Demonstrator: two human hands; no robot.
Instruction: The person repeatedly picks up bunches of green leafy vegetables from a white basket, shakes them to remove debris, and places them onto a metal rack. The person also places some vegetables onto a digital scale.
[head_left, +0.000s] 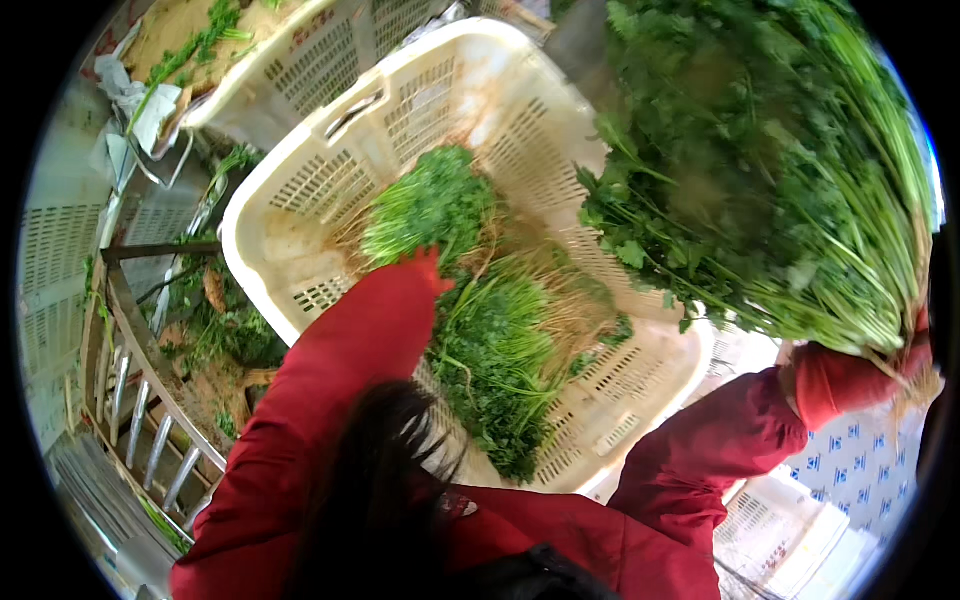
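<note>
My left hand (429, 268), in a red glove, reaches down into a large cream plastic crate. It touches the near edge of a small bunch of leafy greens with roots (431, 202); its fingers are partly hidden, and whether they grip cannot be told. Closer to me in the crate lies a second rooted bunch (502, 352), its brown roots towards the right. My right hand (862, 379), also gloved in red, is raised at the right and closed around the root end of a big bunch of coriander-like greens (780, 172). Those leaves hang over the crate's right side.
The slatted cream crate (300, 169) stands tilted before me. Behind it is another crate (319, 64). A metal frame with bars (157, 375) stands at the left, with loose greens (232, 330) beyond it. More white crates (772, 525) sit at lower right.
</note>
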